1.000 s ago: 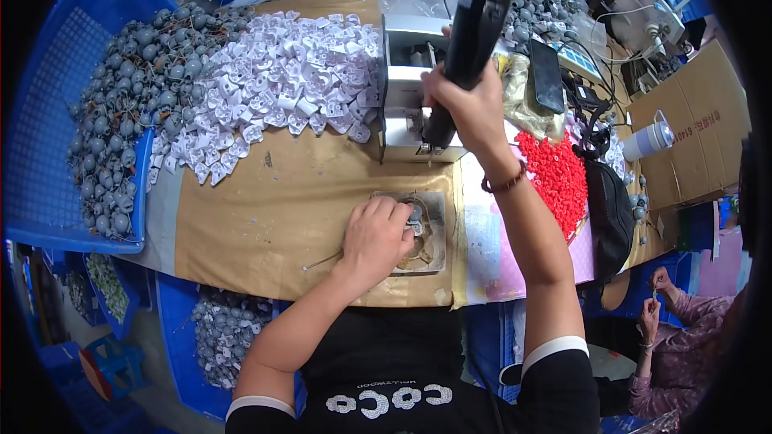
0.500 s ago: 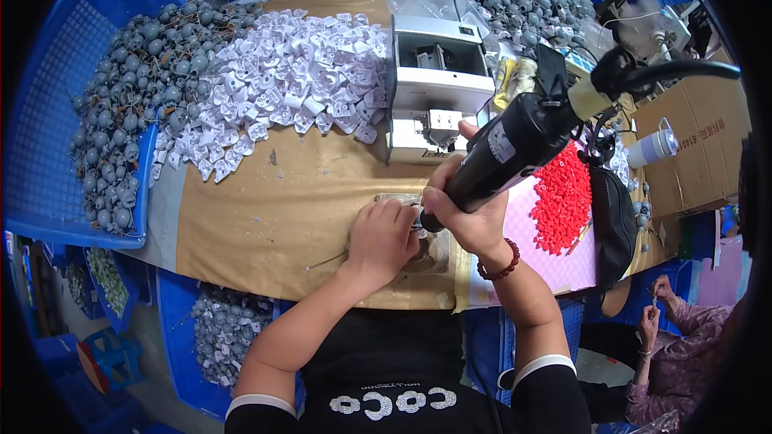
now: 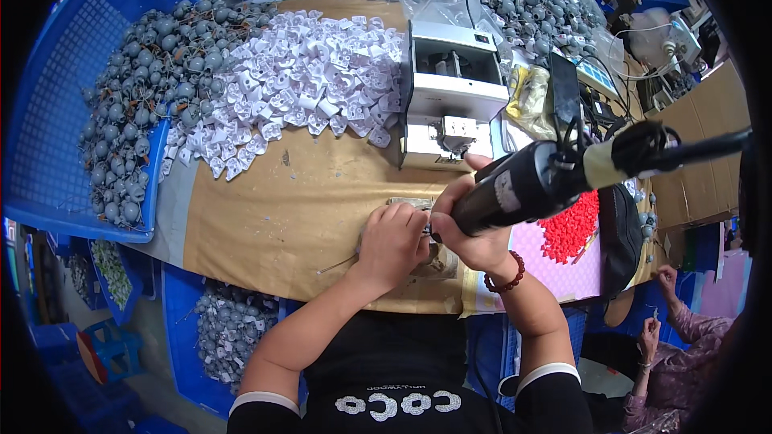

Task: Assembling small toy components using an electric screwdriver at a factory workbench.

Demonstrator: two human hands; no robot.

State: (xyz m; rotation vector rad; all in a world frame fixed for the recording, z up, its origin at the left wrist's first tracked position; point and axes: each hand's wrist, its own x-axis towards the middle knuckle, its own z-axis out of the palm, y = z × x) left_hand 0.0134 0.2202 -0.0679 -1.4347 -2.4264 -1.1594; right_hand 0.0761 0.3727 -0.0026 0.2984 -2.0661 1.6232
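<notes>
My right hand (image 3: 476,243) is wrapped round a black corded electric screwdriver (image 3: 515,191), which lies slanted with its cord end up and to the right. The tool's tip points at my left fingers. My left hand (image 3: 392,246) is closed over a small fixture plate (image 3: 438,265) on the table, fingertips pinched at the tool's tip. What those fingers grip is hidden beneath them. A thin wire (image 3: 338,264) sticks out to the left of that hand.
White plastic parts (image 3: 314,72) lie heaped beyond my hands, beside grey round parts with wires (image 3: 133,108) spilling from a blue basket (image 3: 48,145). A white metal machine (image 3: 450,96) stands ahead. Red pieces (image 3: 569,229) sit at the right. A co-worker's hand (image 3: 648,337) shows at lower right.
The screwdriver has tipped flatter, its cord end swinging right and down. My left hand stays closed at the fixture. The view has shifted slightly, and the co-worker's hands have moved apart.
</notes>
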